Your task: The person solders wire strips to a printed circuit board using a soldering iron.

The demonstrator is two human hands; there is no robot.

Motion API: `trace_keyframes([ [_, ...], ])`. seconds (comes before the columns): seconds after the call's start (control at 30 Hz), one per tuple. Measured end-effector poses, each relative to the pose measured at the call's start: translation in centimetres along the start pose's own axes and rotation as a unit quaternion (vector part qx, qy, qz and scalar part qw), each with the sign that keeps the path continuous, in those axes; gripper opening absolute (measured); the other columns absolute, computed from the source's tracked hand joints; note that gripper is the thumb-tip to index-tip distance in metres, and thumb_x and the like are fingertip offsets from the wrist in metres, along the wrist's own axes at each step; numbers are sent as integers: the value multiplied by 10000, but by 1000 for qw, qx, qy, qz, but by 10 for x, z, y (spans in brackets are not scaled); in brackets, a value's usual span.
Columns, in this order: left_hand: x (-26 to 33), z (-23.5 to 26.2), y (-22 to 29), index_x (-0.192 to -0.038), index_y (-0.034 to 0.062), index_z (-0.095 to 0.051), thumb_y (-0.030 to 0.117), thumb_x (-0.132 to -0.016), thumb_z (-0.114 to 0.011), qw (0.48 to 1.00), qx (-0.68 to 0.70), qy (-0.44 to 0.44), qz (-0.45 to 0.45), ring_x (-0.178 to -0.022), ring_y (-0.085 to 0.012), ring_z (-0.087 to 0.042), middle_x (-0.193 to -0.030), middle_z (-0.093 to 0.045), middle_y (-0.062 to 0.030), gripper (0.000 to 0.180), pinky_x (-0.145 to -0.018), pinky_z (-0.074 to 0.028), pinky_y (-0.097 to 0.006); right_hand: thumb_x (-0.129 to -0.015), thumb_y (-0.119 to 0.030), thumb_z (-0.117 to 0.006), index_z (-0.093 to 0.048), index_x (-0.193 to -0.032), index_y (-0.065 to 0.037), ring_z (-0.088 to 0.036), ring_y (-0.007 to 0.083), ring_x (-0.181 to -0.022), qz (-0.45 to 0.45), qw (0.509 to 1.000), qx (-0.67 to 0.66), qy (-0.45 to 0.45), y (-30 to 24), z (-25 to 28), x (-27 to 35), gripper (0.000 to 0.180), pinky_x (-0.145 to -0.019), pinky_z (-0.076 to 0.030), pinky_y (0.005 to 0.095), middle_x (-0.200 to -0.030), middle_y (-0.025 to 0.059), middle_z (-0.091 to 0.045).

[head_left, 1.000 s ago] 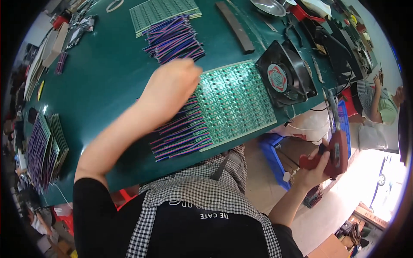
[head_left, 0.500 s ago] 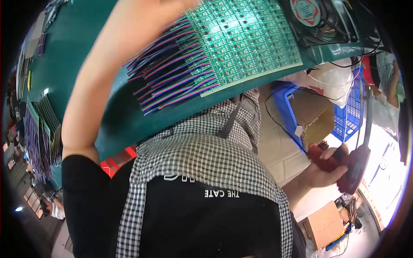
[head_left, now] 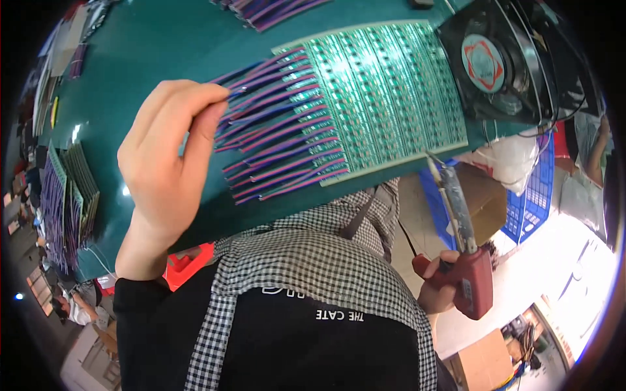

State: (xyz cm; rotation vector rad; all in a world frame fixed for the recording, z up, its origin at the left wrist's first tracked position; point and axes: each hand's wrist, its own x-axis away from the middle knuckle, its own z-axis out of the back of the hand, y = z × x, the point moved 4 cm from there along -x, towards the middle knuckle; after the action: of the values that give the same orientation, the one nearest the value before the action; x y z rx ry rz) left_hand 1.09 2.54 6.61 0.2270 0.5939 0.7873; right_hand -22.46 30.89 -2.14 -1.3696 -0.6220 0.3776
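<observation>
A panel of green circuit boards [head_left: 385, 98] lies on the table, with rows of thin purple, pink and blue wires [head_left: 280, 130] fixed along its left side. At the free ends of the upper wires, my left hand [head_left: 171, 146] is closed, thumb and forefinger pinching a wire. My right hand [head_left: 438, 287] is wrapped round the handle of a red soldering gun [head_left: 475, 283] beyond the table's near edge. Its long metal barrel points up, the tip beside the panel's near right corner.
A black fan [head_left: 499, 72] stands right of the panel on the green table [head_left: 117, 85]. More wires [head_left: 274, 10] lie at the far side, and wired boards [head_left: 68, 195] at the left edge. Below right are a blue crate [head_left: 528, 195] and a cardboard box [head_left: 482, 362].
My left hand has come down from over the panel's far side to the wire ends. The soldering gun has moved left, its tip now near the panel. The view has shifted too.
</observation>
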Motion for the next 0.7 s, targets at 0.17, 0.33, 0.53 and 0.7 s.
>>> trace_keyframes([
  [0.17, -11, -31, -12, -953, 6, -580, -18, -825, -622, 998, -8, -47, -39, -868, -296, -633, -948, -644, -140, 136, -739, -510, -353, -723, -652, -704, -465, -1232, 26, -547, 146, -560, 44, 999, -8, 9, -6, -10, -18, 881, -519, -448, 260, -963, 121, -612],
  [0.33, -27, -83, -16, -1015, 6, -506, 60, -868, -501, 988, -33, -117, -93, -1127, -338, -567, -1208, -594, -187, 156, -909, -458, -429, -750, -612, -705, -458, -1231, 48, -553, 161, -559, 49, 999, -14, -15, -18, -9, -31, 854, -521, -440, 257, -985, 141, -618],
  [0.53, -16, -94, -24, -948, 7, -493, -24, -871, -547, 990, -54, -117, -50, -1202, -371, -530, -1310, -544, -218, 100, -963, -446, -441, -808, -441, -721, -444, -1280, 53, -561, 170, -694, 61, 988, -85, -113, -17, -17, -36, 737, -628, -462, 311, -1099, 156, -587],
  [0.7, -5, -101, -17, -1015, 15, -537, 58, -864, -542, 984, -121, -117, -53, -1232, -355, -513, -1335, -516, -218, 157, -961, -447, -441, -835, -217, -655, -456, -1289, 39, -554, 157, -769, 52, 977, -135, -158, -23, -27, -41, 558, -685, -472, 325, -1157, 143, -568],
])
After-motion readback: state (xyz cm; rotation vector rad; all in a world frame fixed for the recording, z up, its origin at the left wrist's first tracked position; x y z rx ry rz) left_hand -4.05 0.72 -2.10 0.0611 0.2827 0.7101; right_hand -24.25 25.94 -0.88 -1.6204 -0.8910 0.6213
